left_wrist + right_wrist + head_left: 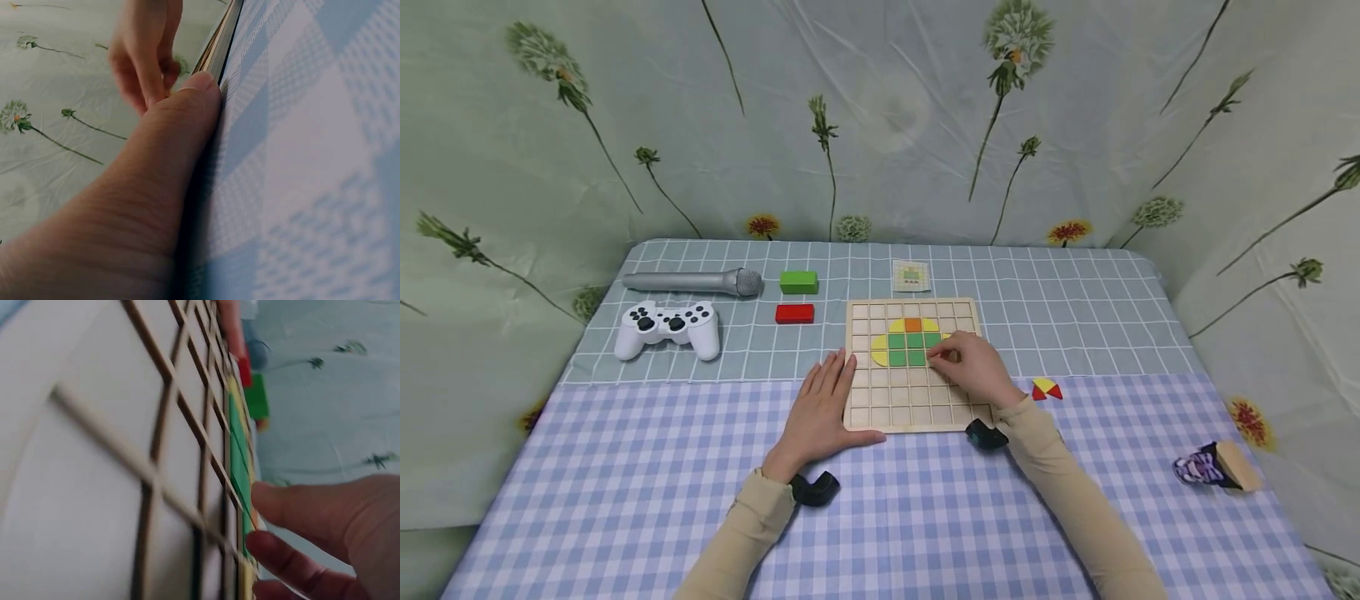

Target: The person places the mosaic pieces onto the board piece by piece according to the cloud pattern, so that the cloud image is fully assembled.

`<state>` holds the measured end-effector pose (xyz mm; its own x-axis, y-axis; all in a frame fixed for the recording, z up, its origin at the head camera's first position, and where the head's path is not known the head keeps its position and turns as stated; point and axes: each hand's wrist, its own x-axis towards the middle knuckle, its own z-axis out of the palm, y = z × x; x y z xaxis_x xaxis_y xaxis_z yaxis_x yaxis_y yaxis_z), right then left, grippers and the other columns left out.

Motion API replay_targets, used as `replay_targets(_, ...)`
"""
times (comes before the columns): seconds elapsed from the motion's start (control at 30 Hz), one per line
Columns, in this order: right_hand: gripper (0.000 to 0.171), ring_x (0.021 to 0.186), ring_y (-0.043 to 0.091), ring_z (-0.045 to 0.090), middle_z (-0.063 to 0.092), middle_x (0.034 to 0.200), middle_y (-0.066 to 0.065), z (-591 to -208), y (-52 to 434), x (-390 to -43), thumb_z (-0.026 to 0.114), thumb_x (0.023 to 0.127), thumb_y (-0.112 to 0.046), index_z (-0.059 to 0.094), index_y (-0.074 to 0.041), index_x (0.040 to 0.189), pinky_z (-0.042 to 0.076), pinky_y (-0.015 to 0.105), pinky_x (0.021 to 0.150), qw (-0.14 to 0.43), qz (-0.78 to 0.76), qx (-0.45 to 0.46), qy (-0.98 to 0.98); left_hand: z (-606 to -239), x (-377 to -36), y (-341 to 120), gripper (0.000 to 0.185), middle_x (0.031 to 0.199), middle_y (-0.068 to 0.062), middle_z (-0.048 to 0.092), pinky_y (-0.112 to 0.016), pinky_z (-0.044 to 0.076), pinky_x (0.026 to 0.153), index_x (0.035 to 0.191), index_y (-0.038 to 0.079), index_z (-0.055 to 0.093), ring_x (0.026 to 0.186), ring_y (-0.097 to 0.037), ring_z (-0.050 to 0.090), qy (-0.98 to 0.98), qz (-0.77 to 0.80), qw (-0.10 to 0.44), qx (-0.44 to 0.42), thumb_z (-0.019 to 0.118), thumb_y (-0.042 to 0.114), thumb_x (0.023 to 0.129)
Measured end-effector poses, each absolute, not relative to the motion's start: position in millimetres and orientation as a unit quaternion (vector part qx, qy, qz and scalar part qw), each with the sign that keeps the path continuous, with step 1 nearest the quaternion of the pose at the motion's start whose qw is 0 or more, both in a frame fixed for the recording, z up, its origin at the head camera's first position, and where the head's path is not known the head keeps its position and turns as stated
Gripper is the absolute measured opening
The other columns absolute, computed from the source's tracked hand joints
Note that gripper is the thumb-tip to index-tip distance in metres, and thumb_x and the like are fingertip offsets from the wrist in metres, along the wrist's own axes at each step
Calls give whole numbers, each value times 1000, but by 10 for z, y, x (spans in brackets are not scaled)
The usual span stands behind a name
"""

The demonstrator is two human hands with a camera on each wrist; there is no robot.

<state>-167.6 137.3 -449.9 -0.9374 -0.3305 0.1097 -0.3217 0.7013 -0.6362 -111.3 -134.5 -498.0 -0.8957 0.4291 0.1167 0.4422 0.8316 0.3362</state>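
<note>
A wooden grid board [891, 396] lies on the table, with green square tiles [897, 357], an orange square tile [913, 325] and rounded yellow pieces [878, 352] set in its cells. My left hand [822, 408] is spread flat at the board's left front corner, fingers along the left edge and thumb along the front edge. Over the right part of the board is my right hand [973, 367], thumb and forefinger bent and close together at the green tiles. In the right wrist view the fingertips [265, 547] meet the green area [239, 456]; I cannot tell whether they pinch a tile.
Behind the board lies a small pattern card [911, 276]. To the left are a green block [799, 282], a red block [794, 314], a microphone [692, 282] and a white game controller [667, 327]. Red and yellow pieces [1045, 387] and a dark patterned object [1202, 467] lie right.
</note>
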Motion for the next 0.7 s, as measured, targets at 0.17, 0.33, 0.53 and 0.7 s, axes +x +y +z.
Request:
replay_targets(0.17,12,63,16,47,62,81,0,-4415,1730,-1568,71,86,-15,74,-6,95,40,30,54,8,-366,-141,920,-4985,-1110,-1348,120,156,-15,11,-37,1,115,152,4,14,143,-25,5,-957,-181,16,-227,58,79,69)
replay_targets(0.33,12,57,17,47,64,85,3,-4335,2067,-1458,71,86,-15,74,-6,94,37,29,49,5,-350,-100,931,-4981,-1111,-1361,120,157,-14,11,-37,1,115,152,4,14,143,-25,5,-957,-185,15,-225,59,78,69)
replay_targets(0.53,12,59,16,47,60,78,1,-4352,2329,-1309,75,82,-16,74,-6,88,38,29,51,36,-322,-70,943,-4984,-1111,-1356,120,156,-15,13,-38,2,115,152,3,15,143,-26,6,-955,-187,20,-228,59,78,69)
replay_targets(0.7,17,66,16,46,55,74,-1,-4404,2397,-1179,81,74,-23,73,-10,80,38,29,57,62,-301,-67,949,-4996,-1115,-1346,120,156,-15,13,-38,2,115,152,3,15,143,-26,7,-955,-187,23,-230,60,78,68)
